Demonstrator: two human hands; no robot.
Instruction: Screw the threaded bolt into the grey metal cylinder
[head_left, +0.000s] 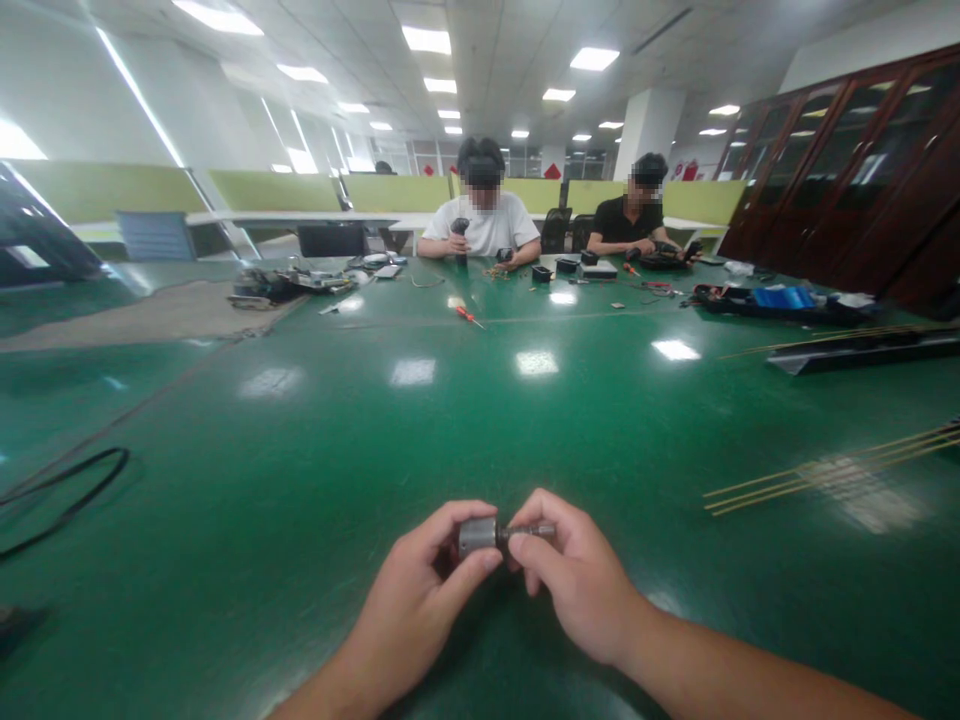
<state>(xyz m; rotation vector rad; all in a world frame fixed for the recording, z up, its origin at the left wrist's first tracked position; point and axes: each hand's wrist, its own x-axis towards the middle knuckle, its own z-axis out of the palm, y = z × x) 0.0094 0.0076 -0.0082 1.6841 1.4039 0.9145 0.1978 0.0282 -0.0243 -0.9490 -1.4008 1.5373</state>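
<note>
Low in the middle of the head view, a grey metal cylinder (478,537) with a narrower, ridged shaft (531,532) lies crosswise between my hands, just above the green table. My left hand (420,585) wraps round the thick cylinder, thumb in front and fingers over the top. With thumb and fingers, my right hand (581,570) pinches the thin shaft at the right end. The fingers cover parts of both pieces. Whether the shaft is fixed to the cylinder or separate, I cannot tell.
The glossy green table (360,440) stretches ahead. Thin brass-coloured rods (817,468) lie at right, near a dark metal channel (862,350). At left is a black cable (90,490). Farther off lies a red-handled screwdriver (466,314). Two people (484,215) sit working at the far side.
</note>
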